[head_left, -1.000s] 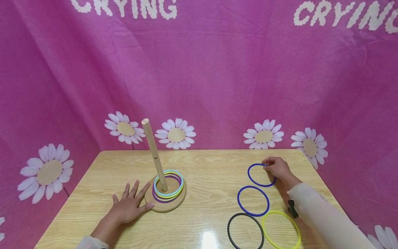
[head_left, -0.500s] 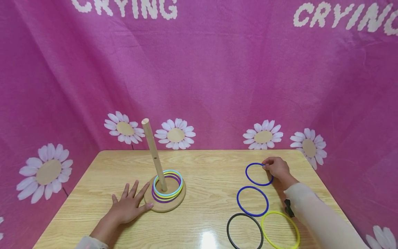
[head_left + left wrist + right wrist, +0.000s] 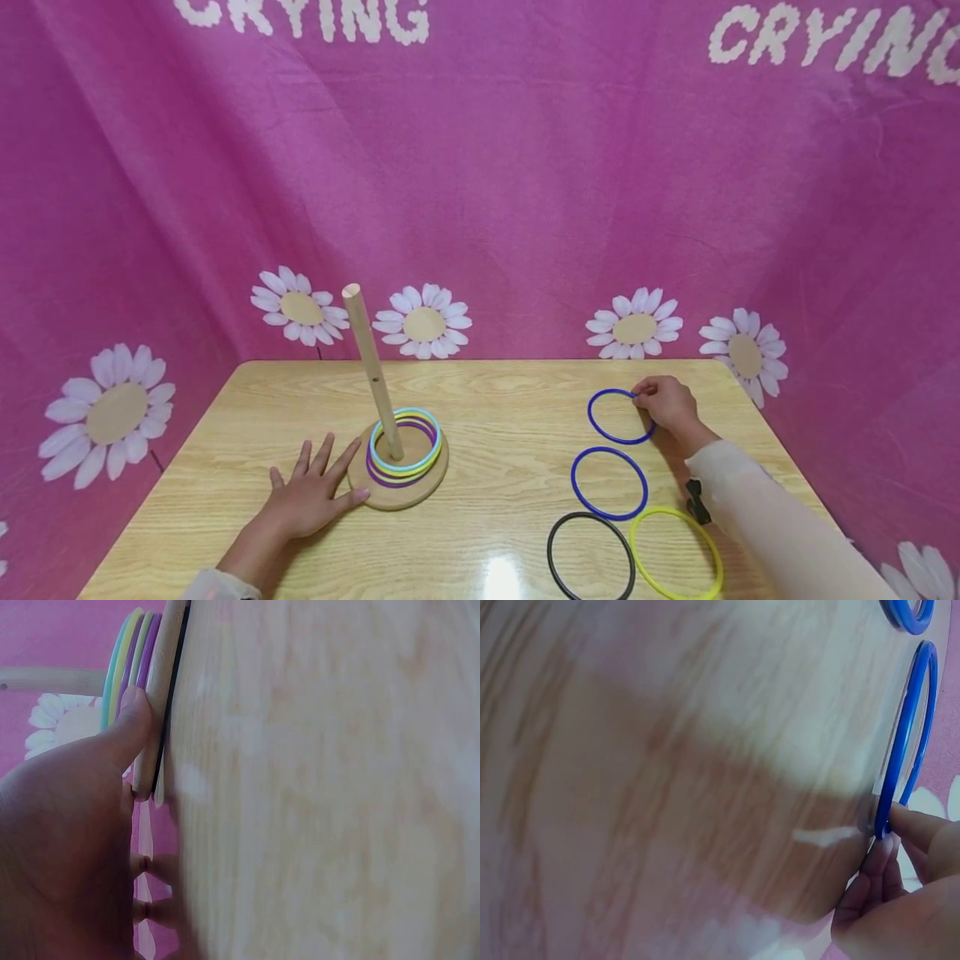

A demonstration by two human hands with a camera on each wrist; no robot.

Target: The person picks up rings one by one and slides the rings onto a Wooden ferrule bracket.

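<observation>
In the head view my right hand point(image 3: 670, 406) pinches a blue ring point(image 3: 588, 412) between thumb and fingers at the table's far right. The right wrist view shows its fingertips on the near end of that blue ring point(image 3: 902, 735), which lies low over the tabletop. My left hand point(image 3: 306, 500) rests on the table with fingers spread. Its thumb touches the round wooden base point(image 3: 399, 500) of a peg stand. An upright wooden peg point(image 3: 371, 362) rises from that base. Around the peg's foot lie several stacked rings, a light blue ring point(image 3: 406, 469) on top, yellow and purple below.
A second blue ring point(image 3: 573, 482) lies just nearer than the held one. Closer to the front are a black ring point(image 3: 551, 552) and a yellow ring point(image 3: 721, 562), side by side. The wooden table point(image 3: 487, 442) backs onto a pink curtain point(image 3: 510, 208) with printed daisies.
My right hand has slid the blue ring slightly left and away from me, keeping its pinch. The left hand and the stand have stayed in place.
</observation>
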